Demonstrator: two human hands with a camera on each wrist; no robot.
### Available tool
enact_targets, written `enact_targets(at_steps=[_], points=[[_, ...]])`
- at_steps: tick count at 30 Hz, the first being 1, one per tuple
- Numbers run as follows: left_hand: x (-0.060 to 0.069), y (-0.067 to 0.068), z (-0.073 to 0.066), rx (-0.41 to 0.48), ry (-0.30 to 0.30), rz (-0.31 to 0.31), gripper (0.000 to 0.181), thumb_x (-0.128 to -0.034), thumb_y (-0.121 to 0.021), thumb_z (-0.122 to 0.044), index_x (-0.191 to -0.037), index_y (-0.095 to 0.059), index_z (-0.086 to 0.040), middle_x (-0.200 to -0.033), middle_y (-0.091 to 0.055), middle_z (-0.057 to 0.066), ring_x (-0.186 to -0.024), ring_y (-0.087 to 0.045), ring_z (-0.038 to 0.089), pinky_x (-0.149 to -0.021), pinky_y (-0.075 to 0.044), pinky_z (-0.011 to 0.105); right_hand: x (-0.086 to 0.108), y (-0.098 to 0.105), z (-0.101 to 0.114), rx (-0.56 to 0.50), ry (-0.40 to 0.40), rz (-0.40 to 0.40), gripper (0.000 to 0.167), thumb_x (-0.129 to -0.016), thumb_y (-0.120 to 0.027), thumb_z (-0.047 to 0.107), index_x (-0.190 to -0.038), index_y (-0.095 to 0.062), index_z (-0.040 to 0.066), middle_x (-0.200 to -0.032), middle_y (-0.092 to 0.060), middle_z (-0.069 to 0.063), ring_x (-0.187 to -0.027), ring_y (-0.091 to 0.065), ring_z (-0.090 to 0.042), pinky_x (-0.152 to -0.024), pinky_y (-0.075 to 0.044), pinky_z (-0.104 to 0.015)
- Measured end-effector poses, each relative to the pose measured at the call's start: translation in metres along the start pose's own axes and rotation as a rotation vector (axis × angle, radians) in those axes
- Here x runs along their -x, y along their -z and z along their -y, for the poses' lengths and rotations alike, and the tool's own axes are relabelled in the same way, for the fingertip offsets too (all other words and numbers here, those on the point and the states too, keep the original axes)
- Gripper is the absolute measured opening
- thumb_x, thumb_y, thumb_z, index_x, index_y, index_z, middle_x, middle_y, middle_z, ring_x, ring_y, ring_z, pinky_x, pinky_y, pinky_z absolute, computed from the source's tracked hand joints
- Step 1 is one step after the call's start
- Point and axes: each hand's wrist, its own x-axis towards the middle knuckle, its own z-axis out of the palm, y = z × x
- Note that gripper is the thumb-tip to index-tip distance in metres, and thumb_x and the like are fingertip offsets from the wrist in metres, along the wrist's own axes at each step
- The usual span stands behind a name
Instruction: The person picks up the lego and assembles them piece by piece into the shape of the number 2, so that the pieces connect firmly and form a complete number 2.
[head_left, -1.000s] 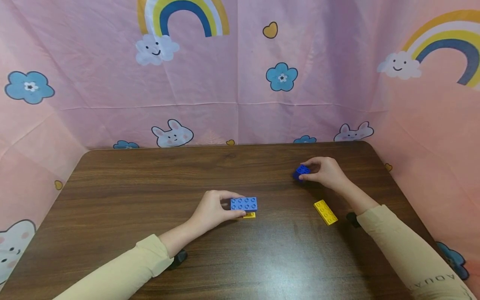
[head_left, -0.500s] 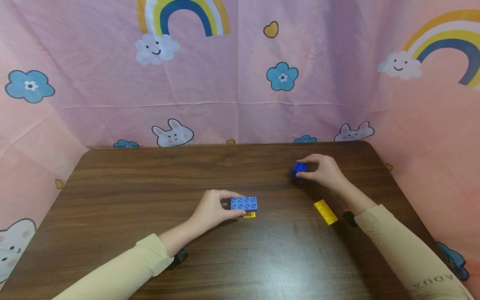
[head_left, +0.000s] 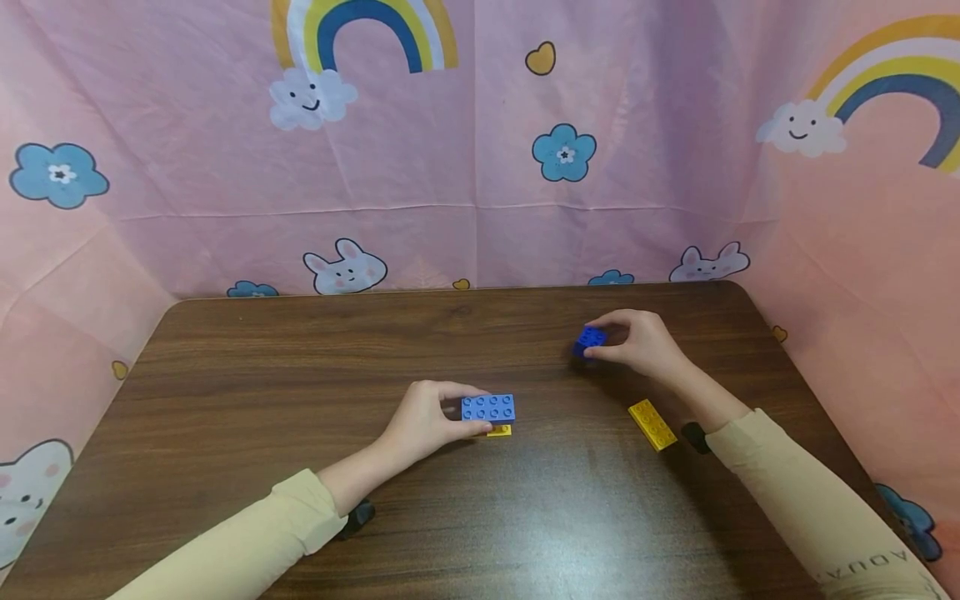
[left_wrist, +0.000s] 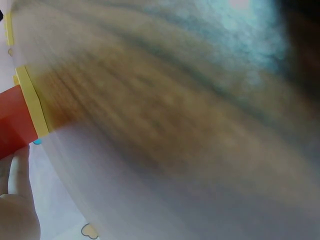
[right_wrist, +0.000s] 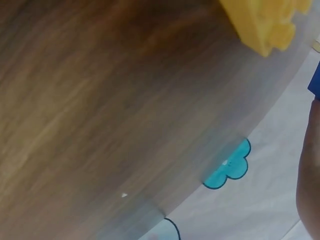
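Near the table's middle, my left hand (head_left: 426,418) holds a small stack of toy building bricks between thumb and fingers. Its top is a light blue brick (head_left: 487,407) with two rows of studs. A yellow plate (head_left: 500,431) pokes out underneath. The left wrist view adds a red brick (left_wrist: 16,120) above that yellow plate; from the head camera the red one is hidden. Farther back on the right, a dark blue brick (head_left: 589,339) is pinched by my right hand (head_left: 645,343). A separate studded yellow brick (head_left: 652,424) lies flat, nearer me than the right hand.
Both hands work over a dark brown wooden table (head_left: 300,358). A pink cloth (head_left: 420,167) with rainbows, clouds and rabbits hangs behind it and along both sides. My right forearm passes just right of the loose yellow brick.
My right hand has moved slightly left, bringing the dark blue brick with it. The left hand, its stack and the loose yellow brick have stayed put.
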Motion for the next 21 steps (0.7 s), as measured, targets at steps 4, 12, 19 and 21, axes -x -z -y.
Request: enact_targets(at_steps=[4,12,19,21], points=[[0.0,0.0,0.0,-0.002,0.007,-0.002,0.034,-0.0848,-0.092,-0.02,-0.117,-0.082,-0.012,-0.117,-0.081,0.011,-0.104,-0.078,0.02,-0.084,-0.066,0.029,0.0,-0.002,0.004,-0.006,0.015,0.005,0.041,-0.09,-0.087,0.017,-0.125,-0.075,0.001,-0.125,-0.075,-0.023,-0.103,-0.077,-0.035,-0.089,-0.066,-0.047],[0.001,0.0,-0.002,-0.036,0.011,-0.014,0.034,-0.0847,-0.092,-0.023,-0.117,-0.083,-0.016,-0.117,-0.082,0.007,-0.106,-0.076,0.018,-0.087,-0.065,0.034,0.001,-0.007,0.015,-0.031,0.079,0.018,0.038,-0.089,-0.087,0.012,-0.124,-0.075,-0.001,-0.121,-0.075,-0.021,-0.103,-0.077,-0.034,-0.088,-0.066,-0.042],[0.001,0.0,-0.003,-0.061,0.023,-0.018,0.035,-0.0848,-0.092,-0.024,-0.118,-0.083,-0.017,-0.117,-0.082,0.005,-0.107,-0.076,0.018,-0.091,-0.063,0.04,0.002,-0.011,0.024,-0.038,0.121,0.028,0.038,-0.089,-0.087,0.011,-0.123,-0.076,0.0,-0.121,-0.076,-0.019,-0.105,-0.076,-0.033,-0.092,-0.065,-0.047],[0.001,0.0,-0.004,-0.055,0.029,-0.018,0.035,-0.0848,-0.092,-0.023,-0.118,-0.083,-0.017,-0.117,-0.082,0.005,-0.108,-0.076,0.018,-0.092,-0.063,0.041,0.002,-0.011,0.026,-0.039,0.133,0.029,0.038,-0.088,-0.088,0.011,-0.123,-0.076,0.0,-0.12,-0.076,-0.019,-0.104,-0.076,-0.032,-0.093,-0.065,-0.048]])
